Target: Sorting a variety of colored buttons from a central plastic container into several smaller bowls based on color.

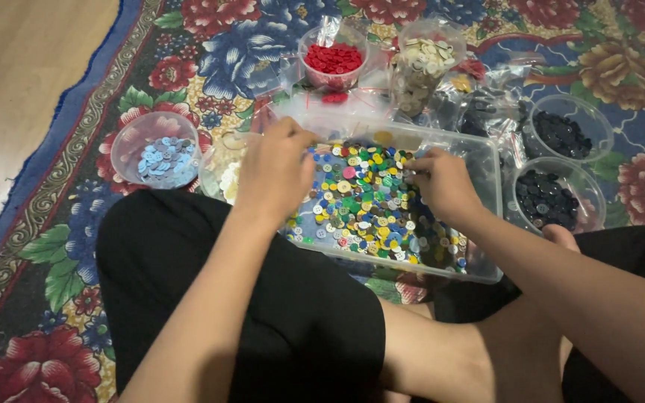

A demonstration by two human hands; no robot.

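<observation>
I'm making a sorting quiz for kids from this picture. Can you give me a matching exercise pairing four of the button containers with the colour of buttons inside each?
Containers:
1. Round cup on the far left
2. Cup at the top centre
3. Round cup at the upper right
4. Clear rectangular tray under both hands

Button colours:
A. Mixed: yellow, green, blue, red
B. Red
C. Light blue
D. Dark, near black

Pairs: 1-C, 2-B, 3-D, 4-A
</observation>
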